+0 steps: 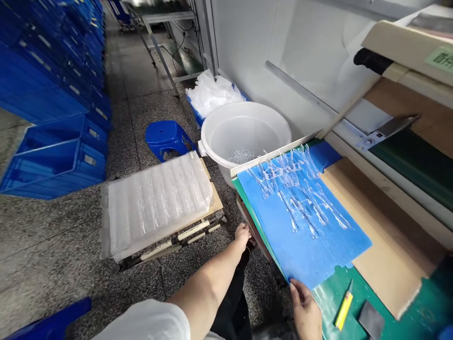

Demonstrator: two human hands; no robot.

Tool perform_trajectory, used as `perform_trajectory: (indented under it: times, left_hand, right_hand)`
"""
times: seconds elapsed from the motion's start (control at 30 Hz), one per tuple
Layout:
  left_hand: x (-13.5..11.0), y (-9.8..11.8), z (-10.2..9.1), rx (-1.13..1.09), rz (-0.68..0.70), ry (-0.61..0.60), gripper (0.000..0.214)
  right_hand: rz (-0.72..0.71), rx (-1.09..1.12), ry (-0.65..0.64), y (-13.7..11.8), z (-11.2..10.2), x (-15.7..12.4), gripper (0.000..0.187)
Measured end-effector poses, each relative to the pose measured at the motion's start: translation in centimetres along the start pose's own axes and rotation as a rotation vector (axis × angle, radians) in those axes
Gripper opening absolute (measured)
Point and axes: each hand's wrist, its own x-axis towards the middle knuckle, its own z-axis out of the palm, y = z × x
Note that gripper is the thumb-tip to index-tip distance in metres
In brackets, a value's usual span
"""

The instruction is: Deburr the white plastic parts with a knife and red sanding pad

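Note:
A blue plastic sheet (311, 245) lies on the green worktable (417, 316), reaching out past the table's left edge. Several clear plastic pieces (297, 193) are scattered over its far half. My right hand (307, 309) grips the sheet's near corner, thumb on top. My left hand (242, 233) reaches forward to the sheet's left side at the table edge. Its fingers curl down out of sight. Just beyond the sheet's far end, a white bucket (226, 130) stands on the floor with a small heap of clear pieces in its bottom.
A brown cardboard sheet (385, 255) lies under the blue one. A yellow utility knife (343, 310) and a dark block (371, 320) sit near me. A low cart bearing clear blister trays (155, 203), a blue stool (167, 137) and stacked blue crates (53, 160) stand to the left.

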Motion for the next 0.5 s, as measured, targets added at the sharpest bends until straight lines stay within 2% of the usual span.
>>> perform_trajectory:
  times: [0.1, 0.2, 0.37, 0.43, 0.5]
  left_hand:
    - [-0.9, -0.6, -2.7, 0.037, -0.053, -0.011, 0.034]
    - [-1.9, -1.0, -5.4, 0.066, -0.085, 0.01, 0.034]
    - [-2.2, -1.6, -8.1, 0.128, -0.142, 0.034, 0.034]
    - [-1.9, -1.7, -8.6, 0.156, -0.163, 0.021, 0.033]
    - [-1.5, -1.6, -8.9, 0.186, -0.184, -0.004, 0.033]
  right_hand:
    - [-0.035, -0.005, 0.026, -1.0, 0.1, -0.6, 0.058]
    - [-0.098, -0.008, 0.018, -2.5, 1.5, -1.5, 0.055]
    - [-0.252, 0.015, -0.137, -6.2, 6.6, -1.5, 0.045]
    - [-0.295, 0.006, -0.168, -7.8, 9.2, -0.1, 0.044]
    - [-0.298, -0.027, -0.147, -9.2, 11.5, 2.3, 0.049]
